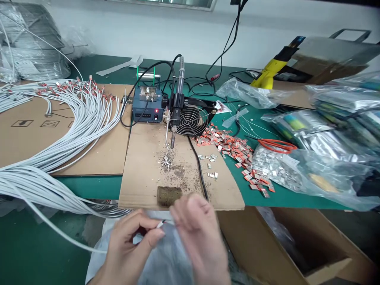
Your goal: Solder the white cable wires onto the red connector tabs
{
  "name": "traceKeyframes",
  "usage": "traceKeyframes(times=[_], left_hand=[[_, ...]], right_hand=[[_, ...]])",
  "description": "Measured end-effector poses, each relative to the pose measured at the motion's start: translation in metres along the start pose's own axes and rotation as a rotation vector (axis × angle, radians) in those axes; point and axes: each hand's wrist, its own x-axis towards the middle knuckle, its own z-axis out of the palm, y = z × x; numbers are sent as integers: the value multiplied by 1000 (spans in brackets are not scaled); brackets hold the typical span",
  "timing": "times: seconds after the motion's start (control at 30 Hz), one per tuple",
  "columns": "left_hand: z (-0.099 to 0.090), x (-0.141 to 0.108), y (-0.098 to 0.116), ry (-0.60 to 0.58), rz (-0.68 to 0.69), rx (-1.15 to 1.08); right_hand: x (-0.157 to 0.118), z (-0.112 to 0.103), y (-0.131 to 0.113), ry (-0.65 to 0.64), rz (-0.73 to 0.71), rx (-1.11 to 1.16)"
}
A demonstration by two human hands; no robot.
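Observation:
My left hand [133,241] pinches a white cable [95,250] close to its stripped end. Short dark and red wire ends stick out past the thumb and forefinger. Just to the right, my right hand [197,225] is blurred by motion, its fingers curled closed; whatever they may hold is hidden. Both hands are in front of the cardboard sheet's [142,182] near edge. On that sheet, a brown sponge block [169,196] lies right behind my right hand. Farther back, a soldering iron [175,114] hangs tip down in a stand above scattered solder bits [166,160].
A blue soldering station [147,105] and a round fan [191,120] stand behind. Bundled white cables [80,130] spread over the left side. Orange-and-silver connectors [228,144] lie in a heap at right, beside plastic bags [279,170]. An open carton [282,245] sits below the table edge.

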Motion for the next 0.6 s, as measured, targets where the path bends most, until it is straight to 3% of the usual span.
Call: traceKeyframes(times=[0.07,0.17,0.3,0.47,0.53,0.6], left_hand=[[-2,0,5,15,-201,-139],[-5,-1,10,-7,-398,-243],[-7,-2,7,-138,-364,-131],[-14,-1,2,-341,-173,73],[-14,-1,2,-369,-188,48],[-12,0,2,-361,-299,-116]], right_hand=[[5,-10,-14,-17,-117,-187],[9,-16,-31,-268,-84,-634],[11,-4,-41,-535,-66,-925],[18,3,-52,-706,-87,-1102],[20,2,-54,-751,-74,-1070],[18,-1,-49,-736,-80,-980]])
